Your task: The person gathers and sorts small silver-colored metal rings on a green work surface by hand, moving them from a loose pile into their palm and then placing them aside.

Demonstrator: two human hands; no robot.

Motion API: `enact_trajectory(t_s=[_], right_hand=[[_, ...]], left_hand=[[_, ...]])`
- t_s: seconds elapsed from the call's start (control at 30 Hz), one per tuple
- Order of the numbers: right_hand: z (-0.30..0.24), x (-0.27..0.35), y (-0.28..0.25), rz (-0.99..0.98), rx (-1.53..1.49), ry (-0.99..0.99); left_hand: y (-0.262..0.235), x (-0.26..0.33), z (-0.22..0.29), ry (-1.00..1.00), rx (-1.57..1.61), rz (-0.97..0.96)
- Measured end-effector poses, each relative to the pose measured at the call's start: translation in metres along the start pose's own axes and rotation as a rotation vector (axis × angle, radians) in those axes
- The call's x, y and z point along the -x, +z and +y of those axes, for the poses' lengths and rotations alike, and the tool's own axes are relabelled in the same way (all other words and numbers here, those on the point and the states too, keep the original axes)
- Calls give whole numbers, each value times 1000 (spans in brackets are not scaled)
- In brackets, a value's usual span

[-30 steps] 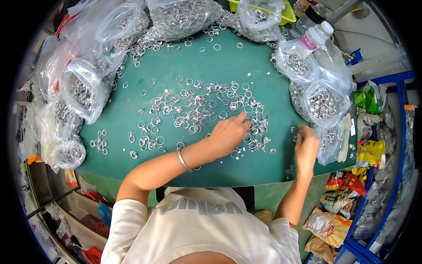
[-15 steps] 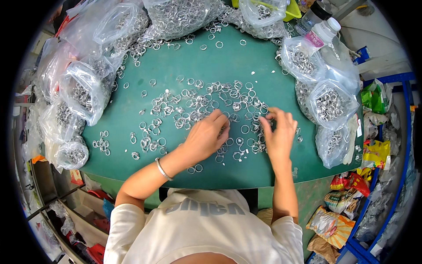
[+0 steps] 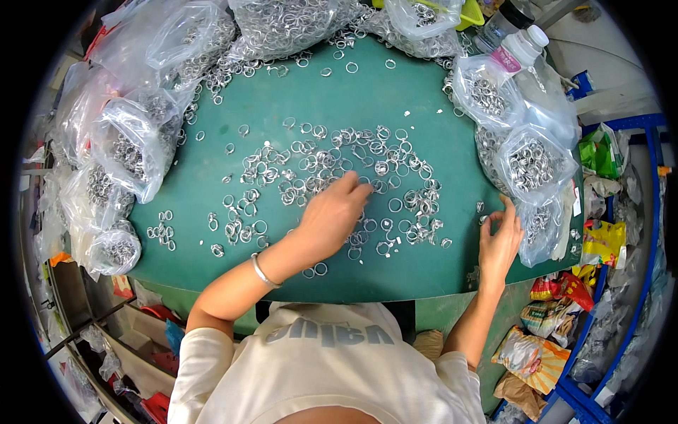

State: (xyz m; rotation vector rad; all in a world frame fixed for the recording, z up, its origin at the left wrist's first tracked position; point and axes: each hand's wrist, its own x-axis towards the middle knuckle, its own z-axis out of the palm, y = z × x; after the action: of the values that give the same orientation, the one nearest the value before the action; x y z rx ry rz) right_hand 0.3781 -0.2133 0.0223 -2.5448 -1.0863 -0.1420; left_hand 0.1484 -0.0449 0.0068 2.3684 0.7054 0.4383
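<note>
Many small silver metal rings (image 3: 332,169) lie scattered over a green table (image 3: 367,92). My left hand (image 3: 332,219) rests flat on the rings near the middle, fingers pointing up and right and spread on them; a silver bracelet (image 3: 261,271) circles its wrist. My right hand (image 3: 500,240) is at the table's right edge, fingers bent, beside a clear plastic bag of rings (image 3: 533,169). Whether a ring sits between its fingertips I cannot tell.
Clear bags full of rings line the left (image 3: 127,141), the back (image 3: 282,21) and the right. A plastic bottle with a white cap (image 3: 519,49) stands at the back right. Colourful packets (image 3: 537,353) lie beside a blue frame at the lower right.
My right hand has moved from the middle of the ring pile to the table's right edge by the bags. My left hand has shifted slightly up and right on the rings.
</note>
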Motion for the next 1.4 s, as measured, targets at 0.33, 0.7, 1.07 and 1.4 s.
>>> enact_trajectory(t_s=[0.33, 0.7, 1.07, 1.4], right_hand=[[-22, -2, -16, 24, -6, -125], [-83, 0, 38, -173, -500, -469], [-92, 15, 35, -375, -1229, 107], [-110, 21, 16, -180, -882, -191]], left_hand=[[42, -38, 14, 129, 53, -127], [13, -25, 2, -133, 474, -50], [3, -11, 20, -327, 789, -112], [-1, -3, 32, -176, 583, 101]])
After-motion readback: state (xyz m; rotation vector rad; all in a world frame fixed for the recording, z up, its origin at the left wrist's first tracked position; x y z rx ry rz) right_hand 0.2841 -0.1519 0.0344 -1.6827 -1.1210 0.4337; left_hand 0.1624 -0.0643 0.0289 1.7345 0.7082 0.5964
